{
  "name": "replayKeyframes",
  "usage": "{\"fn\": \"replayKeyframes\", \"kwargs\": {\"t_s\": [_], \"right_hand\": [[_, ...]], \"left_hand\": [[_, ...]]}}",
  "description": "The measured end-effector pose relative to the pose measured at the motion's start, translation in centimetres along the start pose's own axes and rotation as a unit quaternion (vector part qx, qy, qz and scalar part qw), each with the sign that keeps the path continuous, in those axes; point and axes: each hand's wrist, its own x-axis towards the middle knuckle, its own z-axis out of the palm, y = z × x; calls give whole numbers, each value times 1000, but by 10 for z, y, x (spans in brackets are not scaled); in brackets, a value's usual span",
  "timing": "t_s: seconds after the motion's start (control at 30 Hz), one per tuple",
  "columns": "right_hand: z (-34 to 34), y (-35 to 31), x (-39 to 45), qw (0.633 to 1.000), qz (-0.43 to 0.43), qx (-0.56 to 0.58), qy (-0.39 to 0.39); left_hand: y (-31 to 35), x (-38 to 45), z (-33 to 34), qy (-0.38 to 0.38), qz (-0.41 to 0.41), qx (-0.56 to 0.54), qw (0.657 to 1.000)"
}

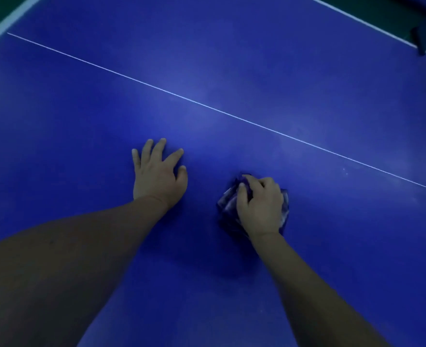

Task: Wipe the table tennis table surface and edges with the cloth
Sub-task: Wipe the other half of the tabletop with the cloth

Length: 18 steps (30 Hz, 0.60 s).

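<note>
Our right hand (259, 206) sits on top of the cloth (225, 205), fingers curled down over its far edge and into the folds, so we have it bunched under the palm and pressed against the table (307, 71). The cloth is dark with pale streaks, crumpled into a wad; it shows at the left of the hand and in a strip along its right side, and the rest is hidden beneath the hand. We judge it soft, light and limp: it will not hold a shape of its own, and it will follow whatever the palm does. The best hold is the one we have, a broad press from above with the fingertips hooked over the leading edge, so that it does not roll out from under us when we push.

Our left hand (158, 171) holds nothing. It lies flat on the blue surface to the left of the cloth, fingers spread and straight, apart from it, and looks to be bracing our weight.

The tabletop itself looks hard and smooth, so the wad should slide easily. Beyond both hands the thin white centre line (207, 106) runs slantwise across the surface, and the broader white edge band (9, 21) shows at the far left corner. Pale smears and specks lie to the right, near the line.
</note>
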Motion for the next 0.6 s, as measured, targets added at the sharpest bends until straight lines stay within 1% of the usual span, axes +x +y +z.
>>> {"fn": "replayKeyframes", "kwargs": {"t_s": [0.07, 0.13, 0.2, 0.27, 0.3, 0.33, 0.37, 0.4, 0.47, 0.5, 0.53, 0.57, 0.6], "right_hand": [[5, -13, -21, 1000, -23, -2, -15], [4, -23, -57, 997, -71, -5, -19], [1, -27, -100, 989, -139, 13, -47], [-4, -19, -131, 969, -231, 21, -81], [-7, -11, -135, 959, -270, 16, -82], [-8, -3, -129, 954, -291, 11, -72], [-9, 1, -120, 957, -285, 3, -57], [-9, 0, -109, 966, -254, -5, -41], [-4, -16, -88, 989, -145, -12, -23], [0, -27, -81, 995, -98, -10, -26], [5, -37, -78, 996, -79, -3, -34], [10, -47, -79, 995, -94, 5, -41], [15, -55, -85, 990, -137, 13, -45]], "left_hand": [[-6, -8, -2, -17, 31, -15, 999], [-14, -22, -4, -41, 58, -1, 997], [-24, -50, -9, -54, 78, 27, 995], [-34, -87, -15, -63, 102, 52, 991], [-38, -106, -18, -68, 113, 66, 989], [-43, -125, -21, -70, 123, 80, 987], [-51, -142, -24, -72, 130, 95, 984], [-60, -158, -27, -74, 134, 111, 982], [-74, -188, -29, -74, 122, 139, 980], [-79, -200, -28, -75, 115, 151, 979], [-83, -207, -26, -79, 109, 159, 978], [-85, -210, -25, -81, 105, 165, 977], [-86, -209, -23, -80, 104, 170, 977]]}}
